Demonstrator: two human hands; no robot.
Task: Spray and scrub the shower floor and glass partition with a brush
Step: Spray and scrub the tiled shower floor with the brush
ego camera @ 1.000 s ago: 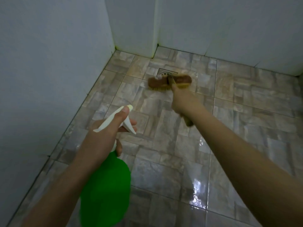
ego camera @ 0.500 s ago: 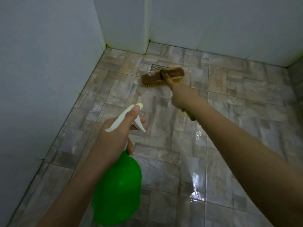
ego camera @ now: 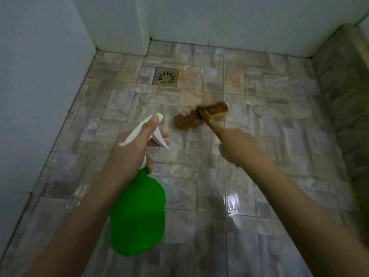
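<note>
A: What is held in the left hand?
B: A green spray bottle is gripped at its white trigger head.
A: And the brush?
B: Its handle is held by the right hand, bristles set on the tiled floor near the drain.

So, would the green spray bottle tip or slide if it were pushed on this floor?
The green spray bottle is wide-bodied, so it probably stands steady. The floor shines wet, so it may slide. The left hand alone carries it by the neck: likely fairly light.
</note>
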